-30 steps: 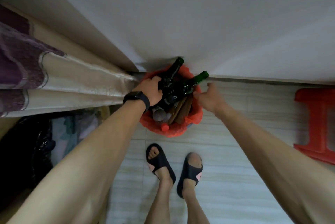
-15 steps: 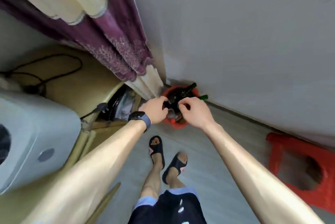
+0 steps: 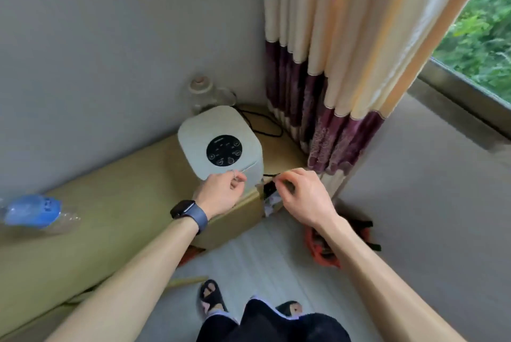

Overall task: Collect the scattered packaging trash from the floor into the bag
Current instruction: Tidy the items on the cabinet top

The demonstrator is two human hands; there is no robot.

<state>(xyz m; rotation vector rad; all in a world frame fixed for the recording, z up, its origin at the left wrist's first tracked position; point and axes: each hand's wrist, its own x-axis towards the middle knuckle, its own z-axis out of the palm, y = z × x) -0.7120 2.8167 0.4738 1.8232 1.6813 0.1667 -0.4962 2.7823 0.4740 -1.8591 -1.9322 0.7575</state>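
The red bag (image 3: 313, 242) sits on the tiled floor by the wall, mostly hidden behind my right forearm; dark bottle parts (image 3: 369, 227) stick out of it. My left hand (image 3: 221, 192), with a dark watch on the wrist, hovers at the front of a white appliance, fingers curled in with nothing seen in them. Up at the table corner, above and left of the bag, my right hand (image 3: 302, 195) has thumb and forefinger pinched together. A thin black cord (image 3: 267, 175) runs by its fingertips; I cannot tell if they touch.
The white appliance (image 3: 221, 145) with a round black panel stands on a low yellow-green table (image 3: 110, 220). A blue-labelled plastic bottle (image 3: 30, 211) lies at the table's left. A glass jar (image 3: 206, 92), a curtain (image 3: 331, 79) and a window (image 3: 481, 37) are behind. A stick (image 3: 188, 281) lies on the floor.
The view swung up and left, away from the bag. Both hands came off the bottles in the red bag and rose to the table corner.
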